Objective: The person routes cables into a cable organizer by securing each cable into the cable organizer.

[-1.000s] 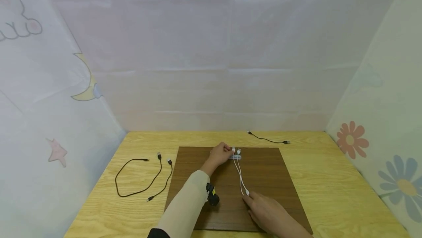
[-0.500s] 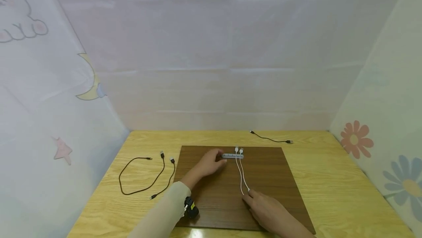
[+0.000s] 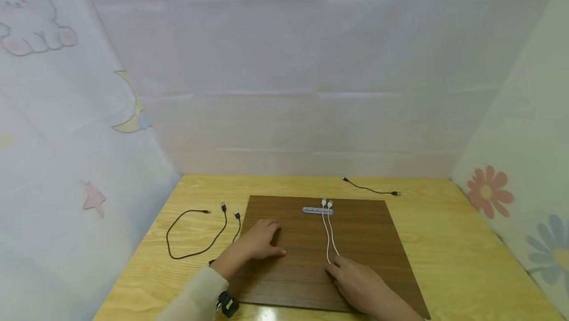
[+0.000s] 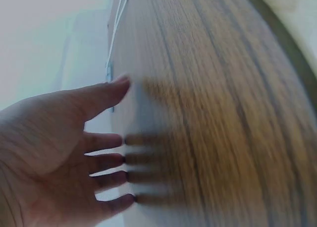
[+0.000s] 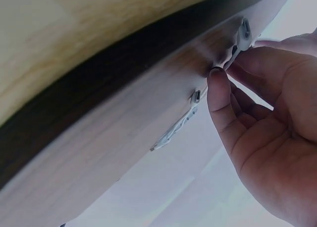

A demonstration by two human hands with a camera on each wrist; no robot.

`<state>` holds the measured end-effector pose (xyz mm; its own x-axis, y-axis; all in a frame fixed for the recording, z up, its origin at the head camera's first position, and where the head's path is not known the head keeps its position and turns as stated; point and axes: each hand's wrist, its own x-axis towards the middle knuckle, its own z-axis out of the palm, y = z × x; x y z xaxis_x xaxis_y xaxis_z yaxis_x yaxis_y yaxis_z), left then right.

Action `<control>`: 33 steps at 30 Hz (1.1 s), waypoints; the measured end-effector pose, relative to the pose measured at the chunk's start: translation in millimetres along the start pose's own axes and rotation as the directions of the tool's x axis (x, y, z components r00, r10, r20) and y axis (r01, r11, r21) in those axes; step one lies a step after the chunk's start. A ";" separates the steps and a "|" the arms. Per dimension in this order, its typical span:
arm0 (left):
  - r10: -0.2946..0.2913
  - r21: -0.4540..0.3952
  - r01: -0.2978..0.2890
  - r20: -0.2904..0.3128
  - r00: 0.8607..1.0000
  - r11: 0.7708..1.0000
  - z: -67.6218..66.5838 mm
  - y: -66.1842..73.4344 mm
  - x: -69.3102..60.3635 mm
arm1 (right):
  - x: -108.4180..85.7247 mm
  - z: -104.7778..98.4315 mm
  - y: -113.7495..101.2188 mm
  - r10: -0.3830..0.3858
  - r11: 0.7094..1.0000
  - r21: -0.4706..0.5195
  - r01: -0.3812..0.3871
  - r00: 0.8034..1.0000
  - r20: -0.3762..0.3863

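Note:
Two white USB cables run down the dark brown board, their upper ends crossing a small grey-blue strip with slots. At their lower ends, my right hand pinches one white cable between thumb and forefinger. The right wrist view shows that cable's small white connector past the fingertips, with another white connector lying on the board nearby. My left hand holds nothing and is over the board's left part, fingers spread. In the left wrist view, the left hand's fingertips are at the board's surface.
On the wooden table left of the board lie a long looped black cable and a shorter black cable, partly hidden by the left arm. Another short black cable lies behind the board. Patterned sheets enclose the table's back and sides.
My left hand has left the upper ends of the white cables at the strip and moved left and toward me. The right hand stays at the lower cable ends. The view has shifted slightly.

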<state>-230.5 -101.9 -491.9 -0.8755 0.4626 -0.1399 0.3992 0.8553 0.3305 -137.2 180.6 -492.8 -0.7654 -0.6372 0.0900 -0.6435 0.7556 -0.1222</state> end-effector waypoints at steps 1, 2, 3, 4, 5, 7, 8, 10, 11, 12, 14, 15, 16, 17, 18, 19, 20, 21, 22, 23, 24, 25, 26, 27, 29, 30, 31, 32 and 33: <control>-0.001 0.016 0.001 0.024 1.000 1.000 -2.1 -0.6 -4.6 | 0.1 -0.1 0.1 -0.002 1.000 -0.001 0.002 1.000 0.002; -0.004 0.025 0.002 0.049 0.999 1.000 -3.6 -1.2 -8.9 | 0.3 -0.3 0.2 -0.004 1.000 0.001 0.004 1.000 0.004; -0.006 0.029 0.004 0.069 0.998 1.000 -5.2 -1.9 -12.6 | 0.4 -0.4 0.3 -0.007 1.000 0.000 0.007 1.000 0.006; -0.007 0.029 0.004 0.089 0.996 1.000 -6.4 -3.1 -15.7 | 0.6 -0.7 0.4 -0.007 1.000 0.002 0.007 1.000 0.008; -0.007 0.027 0.004 0.107 0.994 1.000 -7.9 -3.9 -18.6 | 0.8 -1.0 0.4 -0.006 1.000 0.003 0.006 1.000 0.010; -0.010 0.019 0.007 0.135 0.991 1.000 -9.9 -5.1 -23.6 | 1.0 -1.2 0.5 -0.006 1.000 0.005 0.006 1.000 0.011; -0.012 0.012 0.011 0.149 0.989 1.000 -11.0 -5.2 -25.6 | 1.2 -1.3 0.5 -0.005 1.000 0.007 0.005 1.000 0.012; -0.012 0.007 0.011 0.169 0.985 1.000 -12.5 -5.6 -28.5 | 1.2 -1.5 0.6 -0.001 1.000 0.012 0.001 1.000 0.015; -0.012 0.006 0.011 0.177 0.984 1.000 -13.4 -5.5 -29.8 | 1.1 -1.5 0.6 0.000 1.000 0.013 0.000 1.000 0.016; -0.014 0.005 0.013 0.183 0.983 1.000 -13.7 -5.7 -30.6 | 1.1 -1.5 0.8 -0.001 1.000 0.013 0.000 1.000 0.015; -0.011 0.013 0.009 0.190 0.982 1.000 -13.8 -6.4 -31.7 | 1.0 -1.6 1.2 0.000 1.000 0.012 0.000 1.000 0.017; -0.010 0.018 0.007 0.193 0.981 1.000 -13.7 -6.8 -32.1 | 1.0 -1.7 1.6 0.000 1.000 0.012 -0.001 1.000 0.019; -0.010 0.023 0.005 0.195 0.981 1.000 -13.9 -7.0 -32.4 | 0.9 -1.9 1.7 0.001 1.000 0.011 -0.001 1.000 0.020; -0.010 0.030 0.004 0.197 0.980 1.000 -14.0 -7.0 -32.6 | 0.8 -2.1 1.7 0.001 1.000 0.012 -0.001 1.000 0.022; -0.009 0.035 0.002 0.198 0.980 0.999 -14.3 -6.8 -32.8 | 0.6 -2.3 1.7 0.001 1.000 0.012 -0.001 1.000 0.022; -0.007 0.042 -0.001 0.199 0.980 0.999 -14.3 -6.7 -32.7 | 0.5 -2.7 1.8 0.000 1.000 0.012 0.000 1.000 0.022; -0.005 0.048 -0.004 0.200 0.980 0.999 -14.7 -6.3 -32.7 | 0.5 -3.0 1.8 -0.001 1.000 0.013 0.001 1.000 0.022; -0.004 0.052 -0.007 0.201 0.980 0.999 -15.2 -5.8 -32.8 | 0.5 -3.4 1.4 -0.002 1.000 0.013 0.002 1.000 0.019; -0.003 0.057 -0.008 0.201 0.980 0.998 -15.8 -5.1 -32.9 | 0.4 -3.7 1.1 -0.003 1.000 0.012 0.003 1.000 0.017; -0.003 0.061 -0.010 0.202 0.979 0.998 -16.2 -4.6 -33.0 | 0.5 -4.1 1.0 -0.004 1.000 0.013 0.003 1.000 0.015; -0.003 0.064 -0.010 0.203 0.979 0.998 -16.7 -3.9 -33.2 | 0.7 -4.4 1.0 -0.005 1.000 0.012 0.005 1.000 0.013; -0.004 0.067 -0.010 0.204 0.979 0.998 -17.0 -3.3 -33.4 | 0.9 -4.6 1.0 -0.007 1.000 0.012 0.007 1.000 0.012; -0.005 0.070 -0.010 0.205 0.979 0.997 -17.6 -2.6 -33.9 | 1.1 -4.7 1.0 -0.008 1.000 0.012 0.008 1.000 0.013; -0.006 0.073 -0.010 0.206 0.979 0.997 -17.8 -2.1 -34.3 | 1.3 -4.9 1.0 -0.008 1.000 0.014 0.008 1.000 0.015; -0.005 0.084 -0.013 0.209 0.978 0.996 -18.1 -1.2 -34.9 | 1.4 -5.2 1.2 -0.006 1.000 0.020 0.006 1.000 0.021; -0.005 0.088 -0.014 0.211 0.978 0.996 -18.5 -0.7 -35.2 | 1.4 -5.4 1.3 -0.006 1.000 0.022 0.005 1.000 0.022; -0.004 0.095 -0.017 0.212 0.977 0.995 -18.7 -0.4 -35.3 | 1.6 -5.8 1.9 -0.003 1.000 0.024 0.002 1.000 0.024; -0.004 0.101 -0.019 0.214 0.977 0.995 -19.0 0.0 -35.3 | 1.6 -6.2 2.1 0.001 1.000 0.026 -0.001 1.000 0.024; -0.004 0.107 -0.019 0.216 0.976 0.994 -19.5 0.3 -35.3 | 1.8 -6.6 2.8 0.002 1.000 0.026 -0.002 1.000 0.021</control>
<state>-204.8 -122.5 -468.7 -0.7977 0.4987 -0.3392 0.4429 0.8661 0.2316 -140.4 182.5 -486.4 -0.7662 -0.6390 0.0686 -0.6412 0.7529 -0.1481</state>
